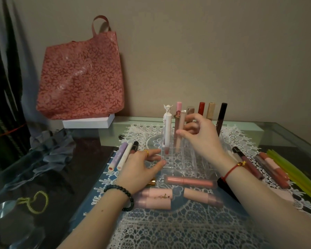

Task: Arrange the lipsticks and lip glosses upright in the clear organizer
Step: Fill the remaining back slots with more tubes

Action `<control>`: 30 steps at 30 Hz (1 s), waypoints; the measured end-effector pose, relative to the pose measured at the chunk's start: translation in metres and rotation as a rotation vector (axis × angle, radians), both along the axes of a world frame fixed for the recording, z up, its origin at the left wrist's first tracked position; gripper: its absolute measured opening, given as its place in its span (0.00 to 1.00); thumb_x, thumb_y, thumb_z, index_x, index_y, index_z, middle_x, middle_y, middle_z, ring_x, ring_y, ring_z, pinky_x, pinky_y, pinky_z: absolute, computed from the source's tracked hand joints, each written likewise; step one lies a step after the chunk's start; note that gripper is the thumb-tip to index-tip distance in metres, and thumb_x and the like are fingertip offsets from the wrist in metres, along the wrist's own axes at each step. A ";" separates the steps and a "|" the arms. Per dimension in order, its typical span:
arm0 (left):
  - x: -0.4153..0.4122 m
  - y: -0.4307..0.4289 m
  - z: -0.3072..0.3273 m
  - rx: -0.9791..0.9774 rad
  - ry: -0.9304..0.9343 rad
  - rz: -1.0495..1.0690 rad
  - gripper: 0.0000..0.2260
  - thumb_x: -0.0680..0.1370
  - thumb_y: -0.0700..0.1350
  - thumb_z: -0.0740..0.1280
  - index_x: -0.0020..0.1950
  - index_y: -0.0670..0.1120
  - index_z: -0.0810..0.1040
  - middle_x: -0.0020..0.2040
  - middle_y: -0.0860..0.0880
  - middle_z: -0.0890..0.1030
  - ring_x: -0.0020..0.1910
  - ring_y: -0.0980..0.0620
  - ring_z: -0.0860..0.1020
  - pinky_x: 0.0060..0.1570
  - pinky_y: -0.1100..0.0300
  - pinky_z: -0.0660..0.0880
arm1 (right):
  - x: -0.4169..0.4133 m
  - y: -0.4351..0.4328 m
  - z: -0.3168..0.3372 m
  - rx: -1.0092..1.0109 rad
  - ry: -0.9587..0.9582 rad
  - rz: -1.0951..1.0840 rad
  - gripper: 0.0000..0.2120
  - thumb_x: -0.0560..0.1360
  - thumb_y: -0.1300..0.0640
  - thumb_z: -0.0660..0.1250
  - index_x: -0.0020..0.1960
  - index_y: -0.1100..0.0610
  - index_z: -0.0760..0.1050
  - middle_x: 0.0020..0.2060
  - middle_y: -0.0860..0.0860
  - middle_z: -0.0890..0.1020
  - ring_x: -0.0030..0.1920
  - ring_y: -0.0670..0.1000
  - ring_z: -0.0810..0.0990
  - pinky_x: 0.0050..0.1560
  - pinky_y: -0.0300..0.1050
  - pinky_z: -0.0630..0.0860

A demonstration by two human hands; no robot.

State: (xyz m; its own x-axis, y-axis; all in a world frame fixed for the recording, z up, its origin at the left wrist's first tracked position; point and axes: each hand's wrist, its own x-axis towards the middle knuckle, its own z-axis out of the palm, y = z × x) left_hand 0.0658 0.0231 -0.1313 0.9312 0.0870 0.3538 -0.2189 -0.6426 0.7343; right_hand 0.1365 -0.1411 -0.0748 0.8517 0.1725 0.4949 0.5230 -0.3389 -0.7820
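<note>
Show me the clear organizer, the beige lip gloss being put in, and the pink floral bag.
clear organizer (188,161), head view, front wall.
beige lip gloss (181,121), head view, upper tube.
pink floral bag (81,78), head view, middle of front.

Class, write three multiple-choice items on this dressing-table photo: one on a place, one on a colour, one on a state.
1. Where does the pink floral bag stand?
A. on a white box
B. in the organizer
C. on the lace mat

2. What colour is the cord on the right hand's wrist?
A. green
B. red
C. white

3. How is the nude lip gloss in the right hand placed?
A. lying flat
B. upright in the clear organizer
C. inside the bag

Key: 1 A, the white box sits under it; 2 B, red cord; 3 B, its base stands in a compartment.
</note>
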 end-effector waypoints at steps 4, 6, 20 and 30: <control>0.001 0.000 -0.001 -0.003 -0.014 0.002 0.20 0.70 0.54 0.69 0.60 0.51 0.75 0.44 0.63 0.79 0.48 0.70 0.75 0.54 0.65 0.74 | 0.000 0.001 -0.006 -0.019 0.005 0.016 0.15 0.67 0.59 0.72 0.48 0.46 0.71 0.34 0.44 0.80 0.34 0.36 0.79 0.33 0.26 0.73; 0.001 0.000 -0.002 0.007 -0.023 0.006 0.20 0.70 0.54 0.69 0.60 0.51 0.75 0.44 0.63 0.78 0.49 0.70 0.75 0.54 0.65 0.74 | 0.001 0.001 -0.007 -0.012 0.017 0.020 0.15 0.68 0.59 0.72 0.50 0.48 0.72 0.36 0.46 0.81 0.35 0.39 0.80 0.34 0.26 0.73; 0.001 0.000 -0.003 0.065 -0.055 0.000 0.20 0.71 0.54 0.67 0.62 0.50 0.74 0.44 0.62 0.78 0.49 0.68 0.76 0.55 0.63 0.74 | 0.002 -0.001 -0.012 -0.028 0.005 0.004 0.15 0.67 0.59 0.73 0.50 0.49 0.73 0.36 0.43 0.79 0.35 0.38 0.79 0.34 0.27 0.73; -0.002 0.001 -0.002 0.088 -0.078 0.002 0.19 0.72 0.54 0.67 0.61 0.52 0.74 0.42 0.63 0.78 0.46 0.69 0.76 0.45 0.78 0.69 | -0.006 -0.020 -0.003 0.001 0.029 -0.021 0.14 0.67 0.57 0.73 0.52 0.53 0.76 0.39 0.46 0.81 0.38 0.41 0.80 0.37 0.28 0.75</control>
State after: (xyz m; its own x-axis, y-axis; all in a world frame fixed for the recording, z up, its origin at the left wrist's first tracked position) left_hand 0.0639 0.0237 -0.1332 0.9004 0.0541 0.4316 -0.2720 -0.7043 0.6557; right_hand 0.1304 -0.1610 -0.0782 0.8691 0.1539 0.4701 0.4929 -0.3486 -0.7972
